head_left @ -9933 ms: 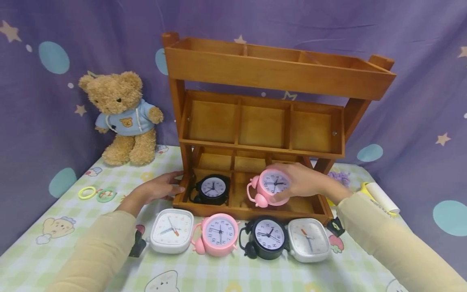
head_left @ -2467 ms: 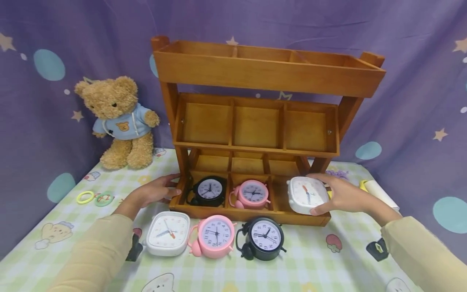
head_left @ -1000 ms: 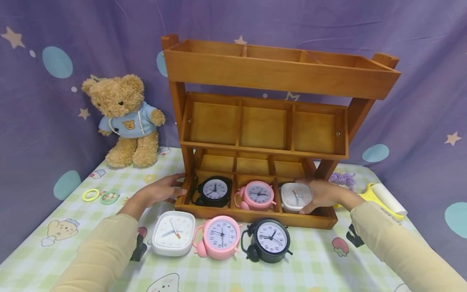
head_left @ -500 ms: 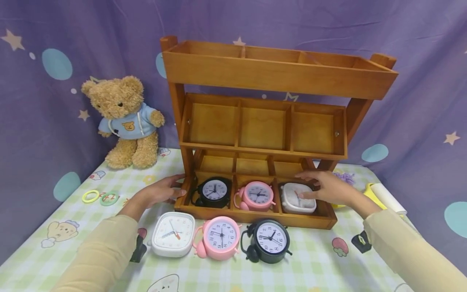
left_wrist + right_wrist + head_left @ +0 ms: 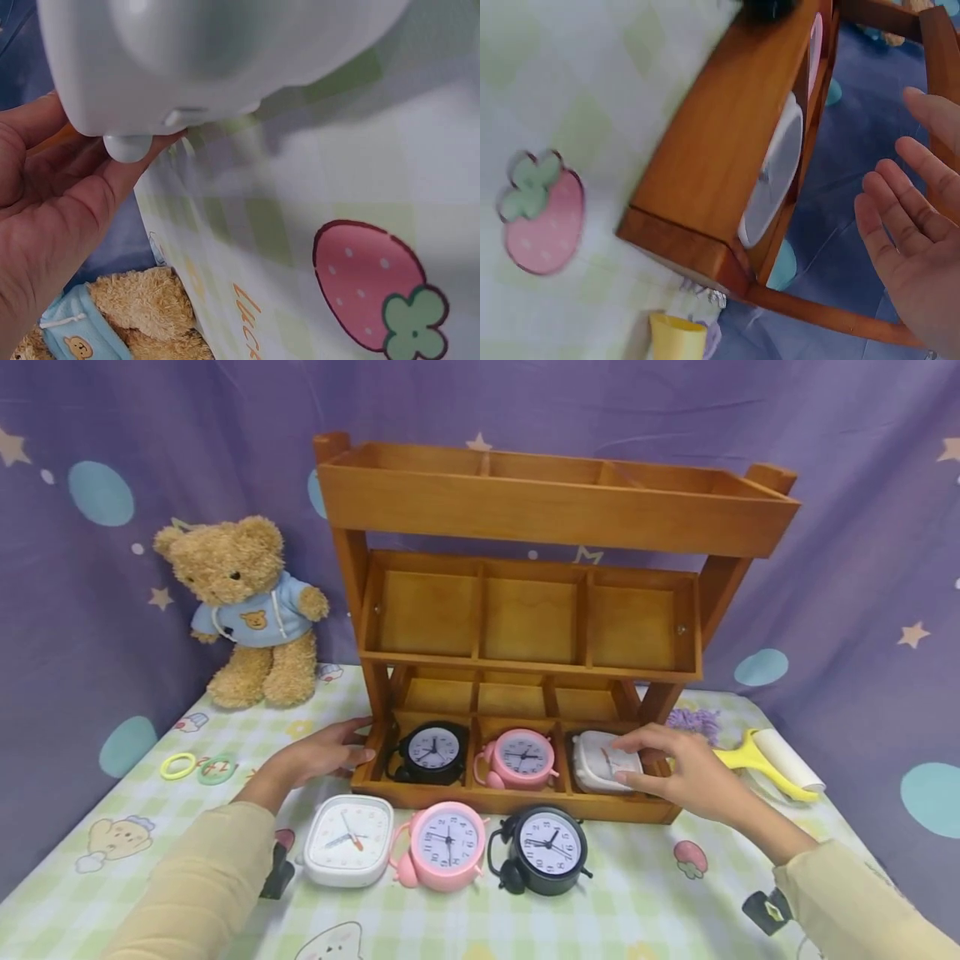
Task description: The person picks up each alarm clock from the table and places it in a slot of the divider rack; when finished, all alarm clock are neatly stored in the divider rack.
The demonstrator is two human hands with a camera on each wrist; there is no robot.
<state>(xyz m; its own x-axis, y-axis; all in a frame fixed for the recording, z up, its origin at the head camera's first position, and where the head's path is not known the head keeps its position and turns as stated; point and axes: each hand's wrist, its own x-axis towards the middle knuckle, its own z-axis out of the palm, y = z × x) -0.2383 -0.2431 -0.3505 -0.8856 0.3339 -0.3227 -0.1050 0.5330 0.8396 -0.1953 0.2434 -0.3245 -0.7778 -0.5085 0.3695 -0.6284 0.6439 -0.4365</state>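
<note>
In the head view, a three-tier wooden shelf (image 5: 555,510) stands mid-table. Its lowest tray holds a black alarm clock (image 5: 433,747), a pink alarm clock (image 5: 517,756) and, in the right compartment, a white square clock (image 5: 588,762). My right hand (image 5: 686,772) hovers at that white clock, thumb and fingers spread; the right wrist view shows its palm clear of the clock face (image 5: 780,172). My left hand (image 5: 322,752) holds the tray's left end between thumb and fingers. In front lie another white clock (image 5: 348,841), pink clock (image 5: 448,843) and black clock (image 5: 550,850).
A teddy bear (image 5: 255,610) sits at the back left. Near it lie a yellow ring (image 5: 178,766) and a green ring (image 5: 217,768). A lint roller (image 5: 787,760) and a purple fuzzy thing (image 5: 693,722) are right of the shelf.
The pink clock, then a white clock from the front row's right end, have gone into the lowest tray. My right hand has let go of the white clock; my left stays put.
</note>
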